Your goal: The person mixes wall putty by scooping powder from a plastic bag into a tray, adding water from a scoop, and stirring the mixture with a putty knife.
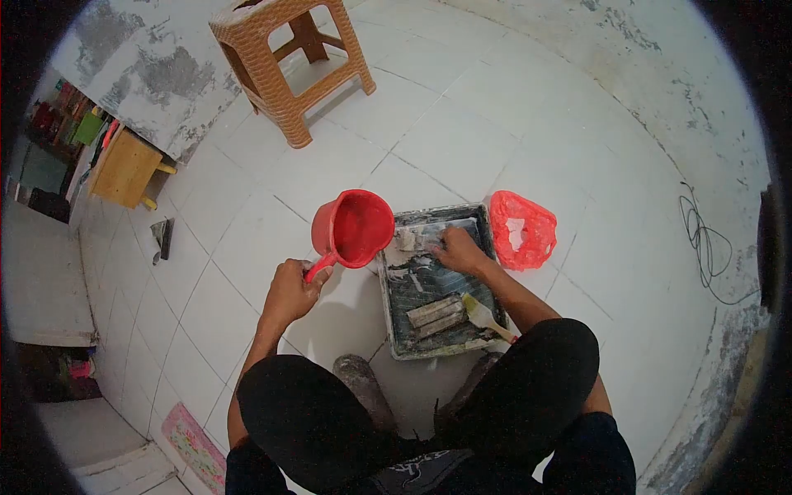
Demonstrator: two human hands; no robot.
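My left hand (293,290) is closed round the handle of a red dipper (353,228), held just left of a black tray (441,351). Inside the tray, at its upper part, my right hand (455,250) has its fingers closed on a scraper (417,237) smeared with whitish paste. Wet paste streaks the tray's bottom. Lower in the tray lie a grey, paste-covered block (437,313) and a brush (487,316) with yellowish bristles. A red plastic bag (525,231) with something white in it sits against the tray's right side.
A brown woven-pattern stool (289,99) stands at the top. Black cable (701,231) lies by the right wall. On the left are a small wooden stool (128,169), a dark-bladed tool (162,239) and a pink mat (194,441). My knees flank the tray's near side.
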